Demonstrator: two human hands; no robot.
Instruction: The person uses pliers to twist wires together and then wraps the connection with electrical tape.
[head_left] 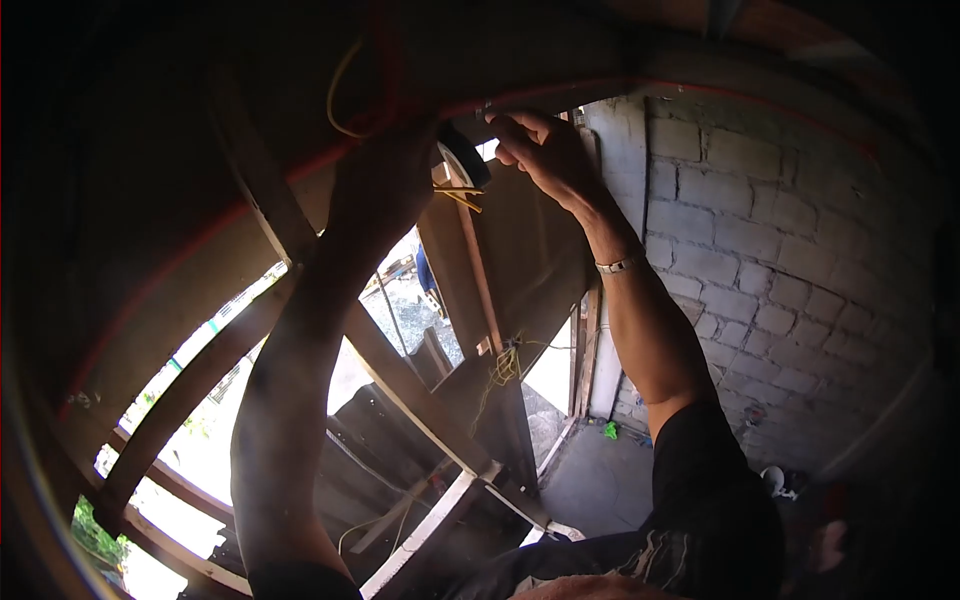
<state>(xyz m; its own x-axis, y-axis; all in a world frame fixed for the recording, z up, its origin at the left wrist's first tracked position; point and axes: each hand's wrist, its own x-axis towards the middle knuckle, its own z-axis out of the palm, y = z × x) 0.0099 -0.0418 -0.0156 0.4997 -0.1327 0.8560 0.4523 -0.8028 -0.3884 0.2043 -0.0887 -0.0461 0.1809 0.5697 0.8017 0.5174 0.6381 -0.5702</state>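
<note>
Both arms reach up to a dark overhead beam. My left hand (pixel 385 175) is closed and mostly in shadow; a roll of black tape (pixel 465 158) juts from its right side, apparently in its grip. Short yellow wire ends (pixel 460 191) stick out just below the roll. My right hand (pixel 540 155) is raised to the right of the tape, with its fingers curled and pinched together close to the red line (pixel 470 105) along the beam. What lies between those fingertips is too small to make out. A yellow wire loop (pixel 333 95) hangs above my left hand.
Wooden slats (pixel 415 395) cross below my arms, with bright gaps between them. A tangle of yellow wire (pixel 507 365) hangs by a dark panel (pixel 535 240). The block wall (pixel 740 220) stands at right; a green scrap (pixel 610 430) lies on the floor (pixel 595 480).
</note>
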